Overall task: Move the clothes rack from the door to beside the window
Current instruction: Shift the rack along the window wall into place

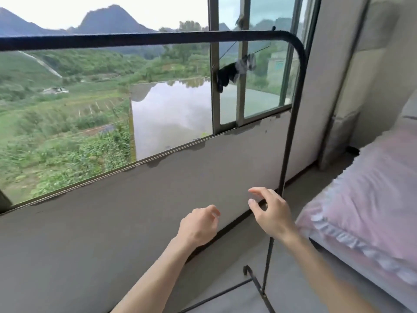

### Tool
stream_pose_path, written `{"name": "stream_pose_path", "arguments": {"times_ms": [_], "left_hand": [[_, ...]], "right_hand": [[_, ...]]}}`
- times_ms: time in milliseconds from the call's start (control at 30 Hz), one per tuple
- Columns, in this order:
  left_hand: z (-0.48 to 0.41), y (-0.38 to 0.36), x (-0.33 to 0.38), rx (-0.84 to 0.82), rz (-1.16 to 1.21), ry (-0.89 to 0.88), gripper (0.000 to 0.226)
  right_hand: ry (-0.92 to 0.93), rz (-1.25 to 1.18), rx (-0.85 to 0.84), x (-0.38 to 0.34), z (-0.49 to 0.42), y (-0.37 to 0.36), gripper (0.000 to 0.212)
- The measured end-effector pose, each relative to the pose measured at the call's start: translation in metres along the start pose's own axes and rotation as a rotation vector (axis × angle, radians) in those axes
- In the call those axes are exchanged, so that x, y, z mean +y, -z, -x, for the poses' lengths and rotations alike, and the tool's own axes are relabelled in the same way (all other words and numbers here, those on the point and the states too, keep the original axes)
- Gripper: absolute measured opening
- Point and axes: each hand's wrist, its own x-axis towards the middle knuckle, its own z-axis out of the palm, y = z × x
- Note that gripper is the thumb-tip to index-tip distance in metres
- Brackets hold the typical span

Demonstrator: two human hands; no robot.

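Black clothes rack (291, 123) stands alongside the window (112, 98); left hand (198, 225) and right hand (270, 213) hang unclenched, apparently touching nothing. Placement seems finished; only a final nudge might remain.

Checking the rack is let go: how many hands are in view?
2. Left hand open below the window; right hand open beside the clothes rack upright, neither gripping it.

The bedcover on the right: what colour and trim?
Pale pink bedcover with a ruffled frill along its edge, seen clearly in the head view.
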Motion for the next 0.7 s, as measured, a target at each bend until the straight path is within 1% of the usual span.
{"name": "stream_pose_path", "arguments": {"times_ms": [167,300,367,433,500,533,633,700], "left_hand": [[-0.062,0.014,0.080,0.093,0.042,-0.134,0.022],[-0.109,0.004,0.112,0.142,0.177,-0.217,0.020],[-0.133,-0.003,0.124,0.138,0.238,-0.247,0.021],[-0.155,-0.013,0.136,0.081,0.271,-0.281,0.027],[-0.162,-0.021,0.139,0.016,0.277,-0.307,0.035],[-0.174,-0.030,0.144,-0.002,0.284,-0.313,0.038],[-0.198,-0.051,0.157,-0.087,0.243,-0.299,0.048],[-0.213,-0.066,0.166,-0.199,0.197,-0.264,0.054]], "right_hand": [[0.032,0.013,0.179,0.019,-0.070,0.067,0.032],[0.027,-0.102,0.367,0.025,-0.131,0.097,0.046],[0.049,-0.161,0.428,0.025,-0.158,0.103,0.047],[0.055,-0.261,0.382,0.026,-0.184,0.107,0.038],[0.073,-0.358,0.304,0.026,-0.190,0.102,0.020],[0.080,-0.388,0.288,0.034,-0.201,0.102,0.018],[0.116,-0.456,0.221,0.052,-0.228,0.104,0.034],[0.151,-0.521,0.125,0.059,-0.242,0.106,0.036]]}}
